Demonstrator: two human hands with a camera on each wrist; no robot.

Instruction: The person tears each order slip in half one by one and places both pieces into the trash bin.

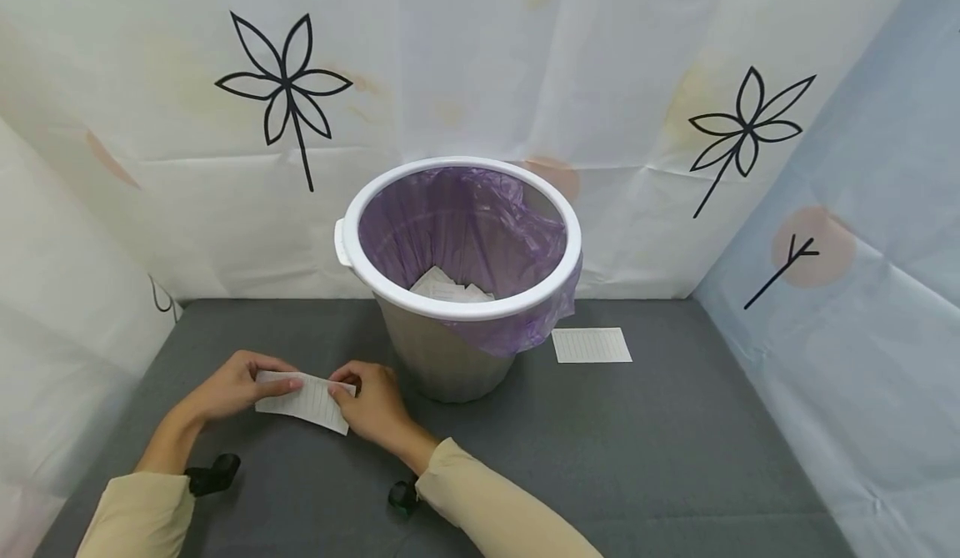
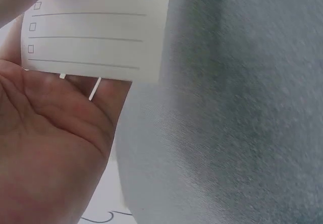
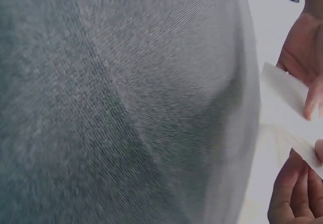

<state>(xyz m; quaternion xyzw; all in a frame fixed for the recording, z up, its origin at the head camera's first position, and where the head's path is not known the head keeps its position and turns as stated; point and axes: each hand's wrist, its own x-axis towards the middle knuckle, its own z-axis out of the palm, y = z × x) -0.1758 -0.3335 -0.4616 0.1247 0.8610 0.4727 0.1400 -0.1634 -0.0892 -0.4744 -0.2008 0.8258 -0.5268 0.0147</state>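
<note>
Head view: a waste bin (image 1: 450,358) with a white rim and a purple bag liner (image 1: 480,233) stands on the grey table mat (image 1: 637,441); crumpled white paper (image 1: 448,287) lies at its bottom. A lined paper slip (image 1: 306,399) is held low over the mat, just left of the bin, pinched at its left end by the left hand (image 1: 236,387) and at its right end by the right hand (image 1: 375,404). A second lined sheet (image 1: 591,345) lies flat on the mat right of the bin.

Left wrist view: the paper slip (image 2: 96,32) is seen close up, with ruled lines, small checkboxes and a torn perforated edge, details lost in the head view. It is backed by the left palm (image 2: 55,133).

Right wrist view: mostly blurred grey mat (image 3: 126,103); the slip's edge (image 3: 287,108) is clamped between fingers (image 3: 292,188) at the frame's right edge.
</note>
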